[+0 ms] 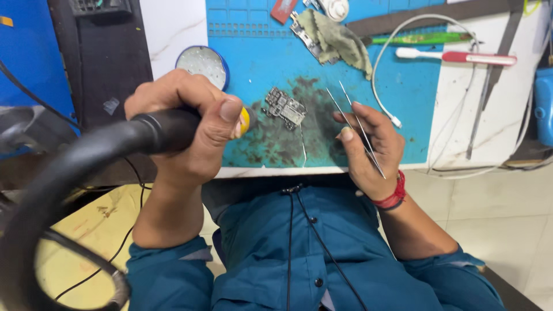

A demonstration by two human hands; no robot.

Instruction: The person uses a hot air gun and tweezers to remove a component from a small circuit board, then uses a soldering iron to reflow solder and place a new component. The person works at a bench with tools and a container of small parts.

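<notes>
Silvery circuit board (285, 108) on stained blue mat (403, 92), tweezers (357, 126) in right hand (371, 147)

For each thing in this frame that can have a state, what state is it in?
Left hand: gripping the black hot-air tool.
Right hand: holding tweezers, tips apart.
Circuit board: lying on the stained blue mat, untouched.
Round tin: open.
Cloth: crumpled.

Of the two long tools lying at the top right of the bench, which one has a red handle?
The lower one, the toothbrush: white head, red handle. The tool above it is green.
</notes>
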